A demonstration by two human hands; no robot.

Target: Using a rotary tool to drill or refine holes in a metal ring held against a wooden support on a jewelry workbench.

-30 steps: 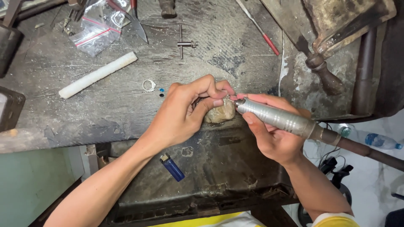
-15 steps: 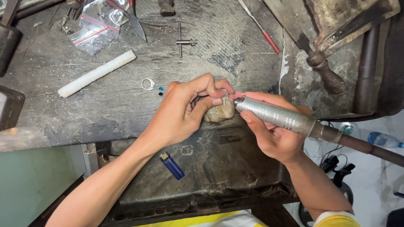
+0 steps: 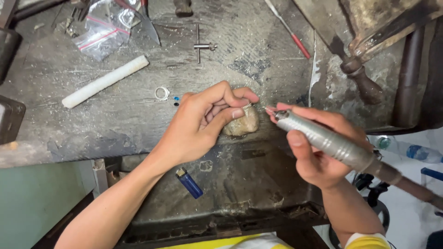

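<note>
On bench w/ white rod [image 3: 105, 81] & ring [image 3: 162, 93] nearby, left hand [image 3: 203, 124] fingers pinch small piece, right hand [image 3: 318, 152] fingers grip rotary handpiece [image 3: 327, 143].

The right hand [image 3: 323, 147] has drawn the rotary handpiece [image 3: 327, 140] slightly away from the left hand [image 3: 203, 124]
</note>
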